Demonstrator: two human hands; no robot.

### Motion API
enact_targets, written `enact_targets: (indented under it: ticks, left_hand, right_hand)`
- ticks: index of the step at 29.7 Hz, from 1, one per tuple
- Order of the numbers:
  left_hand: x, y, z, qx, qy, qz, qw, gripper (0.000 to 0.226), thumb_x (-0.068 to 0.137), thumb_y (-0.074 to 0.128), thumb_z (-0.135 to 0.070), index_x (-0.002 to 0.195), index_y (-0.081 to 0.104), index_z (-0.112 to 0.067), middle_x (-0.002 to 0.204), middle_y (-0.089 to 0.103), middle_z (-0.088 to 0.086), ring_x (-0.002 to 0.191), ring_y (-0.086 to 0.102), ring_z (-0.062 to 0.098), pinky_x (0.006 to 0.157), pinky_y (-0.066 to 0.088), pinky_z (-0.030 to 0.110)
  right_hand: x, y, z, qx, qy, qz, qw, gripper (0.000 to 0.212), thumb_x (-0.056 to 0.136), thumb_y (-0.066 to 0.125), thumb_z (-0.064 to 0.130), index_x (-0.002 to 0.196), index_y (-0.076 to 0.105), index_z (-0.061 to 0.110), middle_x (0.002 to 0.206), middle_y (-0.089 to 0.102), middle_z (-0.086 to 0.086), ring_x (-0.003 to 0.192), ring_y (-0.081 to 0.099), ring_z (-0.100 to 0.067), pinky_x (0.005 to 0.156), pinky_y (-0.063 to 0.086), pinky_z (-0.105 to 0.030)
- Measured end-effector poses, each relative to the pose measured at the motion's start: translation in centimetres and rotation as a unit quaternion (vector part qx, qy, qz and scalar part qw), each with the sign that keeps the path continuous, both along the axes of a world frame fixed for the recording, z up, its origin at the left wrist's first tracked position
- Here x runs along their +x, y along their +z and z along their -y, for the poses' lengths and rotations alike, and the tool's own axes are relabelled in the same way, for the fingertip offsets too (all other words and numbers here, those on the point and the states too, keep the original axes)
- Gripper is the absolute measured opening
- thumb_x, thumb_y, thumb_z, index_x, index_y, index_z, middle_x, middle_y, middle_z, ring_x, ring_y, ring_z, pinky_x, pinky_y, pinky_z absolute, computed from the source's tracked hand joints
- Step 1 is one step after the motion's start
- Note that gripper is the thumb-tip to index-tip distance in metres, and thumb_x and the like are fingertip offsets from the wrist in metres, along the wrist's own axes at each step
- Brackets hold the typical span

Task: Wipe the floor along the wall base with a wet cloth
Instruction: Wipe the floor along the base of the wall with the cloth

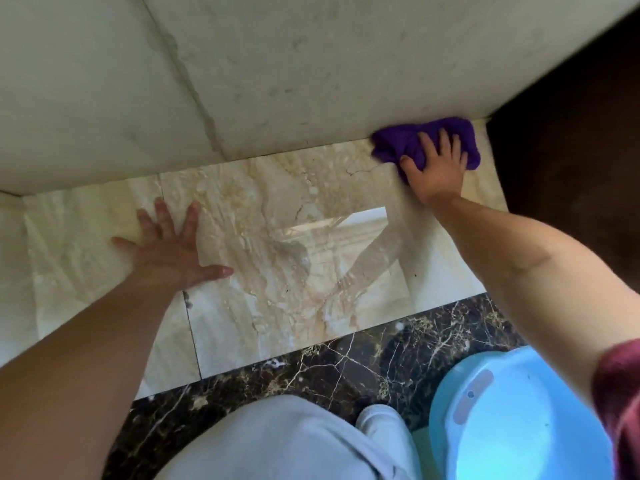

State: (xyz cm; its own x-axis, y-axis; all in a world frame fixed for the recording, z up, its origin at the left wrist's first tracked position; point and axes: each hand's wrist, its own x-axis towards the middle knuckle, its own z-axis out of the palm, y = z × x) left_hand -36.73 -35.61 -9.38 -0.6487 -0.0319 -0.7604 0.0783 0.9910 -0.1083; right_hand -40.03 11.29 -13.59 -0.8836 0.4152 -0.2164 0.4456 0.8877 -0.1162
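Note:
A bunched purple cloth (405,140) lies on the beige marble floor (277,209), pushed against the base of the pale wall (277,81) at the upper right. My right hand (436,168) presses flat on top of the cloth with fingers spread over it. Further left, my left hand (169,247) rests palm down on the glossy floor tile, fingers apart and holding nothing. The wall base runs diagonally from the left edge up to the right.
A light blue plastic basin (512,410) stands at the lower right on a dark veined marble strip (346,362). My knees in grey trousers (284,438) fill the bottom centre. A dark doorway or recess (571,133) opens at the right of the wall's end.

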Motion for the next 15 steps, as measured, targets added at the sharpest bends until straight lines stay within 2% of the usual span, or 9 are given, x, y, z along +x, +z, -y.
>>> enact_targets:
  ticks: [3, 6, 10, 12, 15]
  left_hand:
    - [0.1, 0.1, -0.4, -0.022, -0.01, 0.006, 1.0, 0.143, 0.054, 0.048, -0.099, 0.146, -0.039, -0.035, 0.157, -0.041, 0.016, 0.148, -0.024, 0.046, 0.11, 0.009, 0.079]
    - [0.0, 0.4, -0.2, -0.032, -0.013, 0.005, 0.999, 0.141, 0.058, 0.048, -0.098, 0.147, -0.039, -0.031, 0.157, -0.039, 0.02, 0.148, -0.022, 0.049, 0.112, 0.007, 0.077]
    - [0.0, 0.2, -0.4, -0.026, -0.014, 0.003, 1.0, 0.14, 0.062, 0.049, -0.095, 0.149, -0.036, -0.027, 0.157, -0.036, 0.025, 0.147, -0.02, 0.052, 0.116, 0.004, 0.072]
    - [0.1, 0.3, -0.4, -0.016, 0.001, 0.01, 1.0, 0.14, 0.062, 0.053, -0.093, 0.149, -0.036, -0.03, 0.156, -0.039, 0.023, 0.147, -0.024, 0.051, 0.116, 0.005, 0.072]
    - [0.3, 0.1, 0.0, 0.01, 0.018, 0.005, 1.0, 0.14, 0.061, 0.057, -0.092, 0.148, -0.036, -0.034, 0.156, -0.043, 0.017, 0.147, -0.028, 0.046, 0.112, 0.009, 0.076]
  right_hand:
    - [0.4, 0.2, 2.9, 0.001, 0.012, -0.001, 1.0, 0.073, 0.088, 0.04, 0.068, 0.154, 0.033, 0.035, 0.167, 0.019, -0.009, 0.153, 0.009, -0.034, 0.122, 0.005, -0.056]
    - [1.1, -0.1, 10.5, -0.012, 0.058, -0.031, 0.998, 0.071, 0.088, 0.044, 0.066, 0.151, 0.039, 0.035, 0.164, 0.025, -0.011, 0.152, 0.014, -0.036, 0.122, 0.007, -0.057]
    - [1.9, -1.2, 21.9, -0.053, 0.174, -0.073, 0.981, 0.067, 0.084, 0.052, 0.062, 0.146, 0.048, 0.037, 0.158, 0.038, -0.013, 0.147, 0.025, -0.04, 0.12, 0.012, -0.06]
    - [2.1, -1.5, 26.2, -0.061, 0.22, -0.061, 0.972, 0.067, 0.084, 0.051, 0.062, 0.146, 0.048, 0.037, 0.157, 0.038, -0.013, 0.146, 0.026, -0.041, 0.12, 0.011, -0.06]
    - [2.0, -1.2, 24.7, -0.049, 0.295, -0.055, 0.953, 0.065, 0.089, 0.046, 0.066, 0.149, 0.041, 0.041, 0.16, 0.036, -0.007, 0.147, 0.027, -0.037, 0.121, 0.012, -0.055]
